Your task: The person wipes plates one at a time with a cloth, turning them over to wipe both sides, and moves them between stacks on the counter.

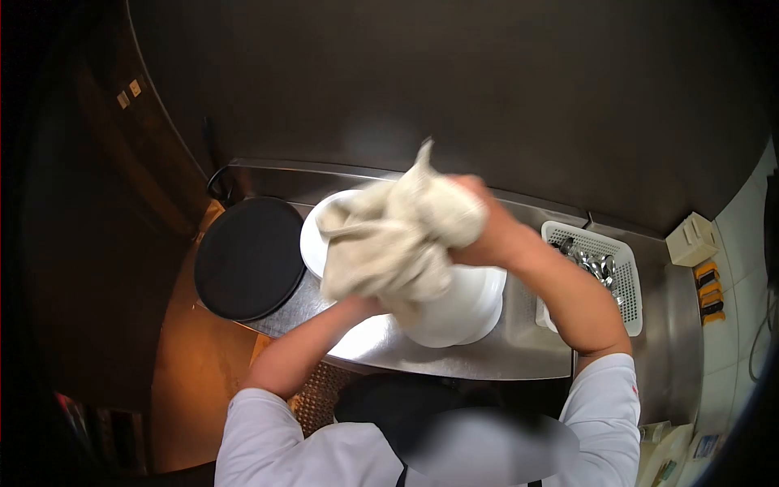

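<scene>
A beige cloth (381, 252) is bunched up over the steel counter, blurred by motion. My right hand (485, 223) is closed on its right side, with part of the cloth draped over the fingers. From below, my left hand (369, 305) reaches in under the cloth, which hides its fingers and anything in them. Stacked white plates (454, 316) stand just beneath and to the right of the cloth. Another white plate (315, 243) shows partly behind it on the left.
Round black trays (249, 258) lie at the left end of the steel counter (531, 345). To the right is a white plastic basket (629, 280) of metal cutlery. Orange-and-black objects (710, 292) hang on the tiled wall below a cream box (691, 240). A dark panel (454, 89) rises behind.
</scene>
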The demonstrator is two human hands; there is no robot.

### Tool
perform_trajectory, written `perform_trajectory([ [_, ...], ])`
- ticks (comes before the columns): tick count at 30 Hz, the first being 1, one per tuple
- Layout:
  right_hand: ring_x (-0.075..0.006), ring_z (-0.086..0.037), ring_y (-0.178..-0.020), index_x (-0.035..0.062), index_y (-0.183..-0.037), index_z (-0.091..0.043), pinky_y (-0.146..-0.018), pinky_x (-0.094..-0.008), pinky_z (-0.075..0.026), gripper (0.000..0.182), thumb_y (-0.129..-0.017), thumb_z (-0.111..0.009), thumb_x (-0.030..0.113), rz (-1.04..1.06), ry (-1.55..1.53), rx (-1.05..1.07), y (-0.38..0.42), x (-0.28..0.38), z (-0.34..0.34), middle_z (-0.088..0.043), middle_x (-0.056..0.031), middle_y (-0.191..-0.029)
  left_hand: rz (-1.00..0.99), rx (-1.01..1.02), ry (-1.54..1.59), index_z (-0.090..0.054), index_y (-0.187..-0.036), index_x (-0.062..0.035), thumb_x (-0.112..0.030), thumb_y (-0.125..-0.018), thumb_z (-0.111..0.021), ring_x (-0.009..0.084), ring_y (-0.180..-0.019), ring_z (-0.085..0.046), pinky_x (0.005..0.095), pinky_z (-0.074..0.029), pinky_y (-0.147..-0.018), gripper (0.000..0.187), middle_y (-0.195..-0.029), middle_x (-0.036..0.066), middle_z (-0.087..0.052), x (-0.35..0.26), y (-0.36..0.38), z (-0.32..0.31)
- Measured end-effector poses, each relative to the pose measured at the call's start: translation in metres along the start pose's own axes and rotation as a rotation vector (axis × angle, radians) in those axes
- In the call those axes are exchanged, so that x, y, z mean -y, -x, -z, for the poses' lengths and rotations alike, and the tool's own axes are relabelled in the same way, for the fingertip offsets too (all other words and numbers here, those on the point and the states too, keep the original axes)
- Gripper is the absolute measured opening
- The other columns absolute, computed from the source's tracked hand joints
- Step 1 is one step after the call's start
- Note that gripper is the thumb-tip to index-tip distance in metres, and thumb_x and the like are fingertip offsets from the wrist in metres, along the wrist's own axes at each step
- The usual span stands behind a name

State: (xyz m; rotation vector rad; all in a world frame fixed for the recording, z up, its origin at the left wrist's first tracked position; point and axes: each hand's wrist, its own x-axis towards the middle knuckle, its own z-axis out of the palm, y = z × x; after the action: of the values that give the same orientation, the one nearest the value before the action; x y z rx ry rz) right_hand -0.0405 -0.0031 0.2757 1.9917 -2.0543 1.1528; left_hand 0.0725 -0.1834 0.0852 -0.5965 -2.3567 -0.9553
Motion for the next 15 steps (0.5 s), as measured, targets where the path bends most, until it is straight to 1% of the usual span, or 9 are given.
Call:
perform_trajectory([
  [2, -0.0285, -0.069, -0.099, 0.0064, -0.105, -0.069, -0.09, -0.0398, -0.054, 0.043, -0.067, -0.084, 0.015, -0.13, 0.061, -0.212, 0.022, -0.013, 0.018, -0.071, -0.0117, -0.104, 0.87, 0.051, 0.445, -0.044, -0.142, -0.0006, -0.009, -0.09, -0.064, 0.0211, -0.118, -0.058, 0.0361, -0.046, -0.105, 0.056, -0.128, 0.014, -0.061, -0.059, -0.024, 0.05],
  [3, -0.0267, -0.068, -0.104, 0.0069, -0.108, -0.07, -0.093, -0.039, -0.053, 0.041, -0.071, -0.084, 0.017, -0.231, 0.11, -0.343, 0.045, -0.022, 0.031, -0.072, -0.0109, -0.109, 0.976, -0.274, 0.888, -0.048, -0.138, 0.001, -0.003, -0.086, -0.062, 0.0216, -0.106, -0.065, 0.0355, -0.052, -0.096, 0.054, -0.114, 0.014, -0.067, -0.026, 0.012, 0.039],
  [4, -0.0262, -0.067, -0.109, 0.0072, -0.112, -0.07, -0.096, -0.0379, -0.051, 0.039, -0.076, -0.081, 0.018, -0.096, 0.486, -0.344, 0.075, -0.05, 0.046, -0.071, -0.0111, -0.115, 0.966, -0.435, 0.972, -0.047, -0.139, 0.0015, 0.0, -0.084, -0.062, 0.0228, -0.107, -0.065, 0.0363, -0.054, -0.095, 0.056, -0.119, 0.015, -0.065, -0.015, 0.033, 0.048],
  [5, -0.0258, -0.065, -0.114, 0.0075, -0.116, -0.07, -0.099, -0.0368, -0.05, 0.037, -0.082, -0.078, 0.019, 0.046, 0.856, -0.335, 0.101, -0.077, 0.054, -0.07, -0.0113, -0.12, 0.935, -0.611, 1.018, -0.042, -0.142, 0.0043, 0.002, -0.083, -0.058, 0.0299, -0.108, -0.066, 0.0403, -0.056, -0.093, 0.061, -0.126, 0.021, -0.061, -0.013, 0.043, 0.06],
  [6, -0.0251, -0.065, -0.115, 0.007, -0.12, -0.069, -0.101, -0.0359, -0.048, 0.036, -0.086, -0.074, 0.018, -0.142, 0.669, -0.418, 0.115, -0.081, 0.05, -0.069, -0.0117, -0.122, 0.941, -0.74, 0.988, -0.039, -0.144, 0.0034, 0.002, -0.083, -0.056, 0.0316, -0.109, -0.066, 0.041, -0.057, -0.093, 0.063, -0.127, 0.022, -0.06, -0.002, 0.059, 0.065],
  [7, -0.0244, -0.064, -0.117, 0.0065, -0.124, -0.068, -0.103, -0.0349, -0.047, 0.035, -0.09, -0.07, 0.016, -0.328, 0.477, -0.495, 0.13, -0.081, 0.042, -0.068, -0.0121, -0.125, 0.99, -0.85, 0.972, -0.039, -0.144, 0.0012, 0.006, -0.083, -0.053, 0.0301, -0.113, -0.063, 0.04, -0.053, -0.099, 0.062, -0.126, 0.02, -0.06, 0.002, 0.067, 0.073],
  [10, -0.0267, -0.059, -0.125, 0.0038, -0.126, -0.064, -0.107, -0.0375, -0.043, 0.044, -0.085, -0.074, 0.016, -0.585, 0.341, -0.56, 0.182, -0.117, 0.006, -0.065, -0.0142, -0.131, 1.0, -0.977, 0.836, -0.037, -0.145, -0.0001, 0.005, -0.086, -0.049, 0.0309, -0.116, -0.061, 0.0405, -0.052, -0.098, 0.061, -0.13, 0.021, -0.057, 0.02, 0.085, 0.082],
  [12, -0.0258, -0.058, -0.125, 0.0022, -0.126, -0.064, -0.108, -0.0364, -0.042, 0.044, -0.085, -0.073, 0.014, -0.61, 0.214, -0.639, 0.2, -0.135, -0.024, -0.064, -0.0137, -0.132, 1.063, -1.027, 0.801, -0.038, -0.145, 0.0001, 0.006, -0.086, -0.049, 0.0308, -0.117, -0.06, 0.0402, -0.052, -0.098, 0.06, -0.131, 0.021, -0.056, 0.025, 0.088, 0.08],
  [15, -0.0241, -0.058, -0.124, -0.0004, -0.127, -0.062, -0.108, -0.0351, -0.041, 0.043, -0.087, -0.072, 0.012, -0.688, 0.07, -0.732, 0.22, -0.141, -0.057, -0.063, -0.0124, -0.134, 0.947, -1.119, 0.787, -0.039, -0.144, 0.0007, 0.005, -0.088, -0.051, 0.0301, -0.117, -0.06, 0.0399, -0.051, -0.098, 0.057, -0.13, 0.02, -0.058, 0.047, 0.097, 0.068],
])
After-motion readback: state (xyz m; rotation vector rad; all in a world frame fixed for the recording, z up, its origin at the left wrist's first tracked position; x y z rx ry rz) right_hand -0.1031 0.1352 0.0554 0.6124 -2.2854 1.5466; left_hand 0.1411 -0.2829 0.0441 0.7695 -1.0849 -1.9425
